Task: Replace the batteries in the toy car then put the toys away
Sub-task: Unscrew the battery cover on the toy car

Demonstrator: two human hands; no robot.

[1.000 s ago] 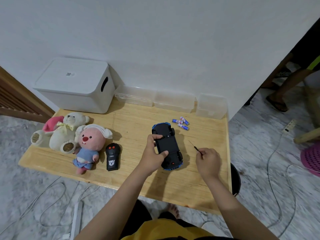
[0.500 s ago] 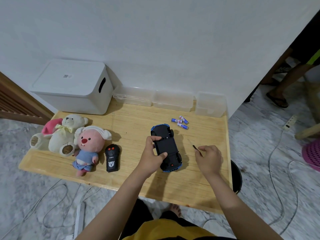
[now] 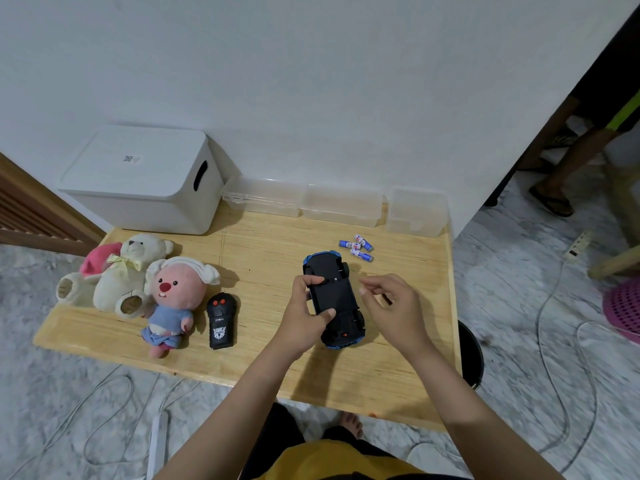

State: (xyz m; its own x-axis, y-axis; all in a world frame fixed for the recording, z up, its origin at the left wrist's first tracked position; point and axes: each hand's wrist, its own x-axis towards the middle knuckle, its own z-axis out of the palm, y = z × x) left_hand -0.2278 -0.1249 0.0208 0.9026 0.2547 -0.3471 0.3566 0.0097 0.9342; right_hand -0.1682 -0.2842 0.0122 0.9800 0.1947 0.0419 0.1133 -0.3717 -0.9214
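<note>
The toy car (image 3: 332, 299), black underneath with a blue body, lies upside down on the wooden table (image 3: 273, 247). My left hand (image 3: 304, 317) grips its left side, thumb on the underside. My right hand (image 3: 391, 306) hovers just right of the car with fingers curled; a dark bit of the small screwdriver (image 3: 386, 299) shows under them. Three blue-and-white batteries (image 3: 356, 247) lie loose behind the car. A black remote control (image 3: 221, 320), a pink plush (image 3: 169, 299) and a cream teddy bear (image 3: 124, 271) lie at the left.
A lidded white storage box (image 3: 145, 178) stands at the back left. Three clear plastic containers (image 3: 263, 197) (image 3: 343, 206) (image 3: 415, 211) line the wall. A black stool (image 3: 471, 355) is by the table's right edge. Cables cross the floor, and another person's leg (image 3: 568, 168) is at the far right.
My right hand has moved left, close to the car, and the screwdriver tip no longer sticks out. My left hand keeps its hold on the car.
</note>
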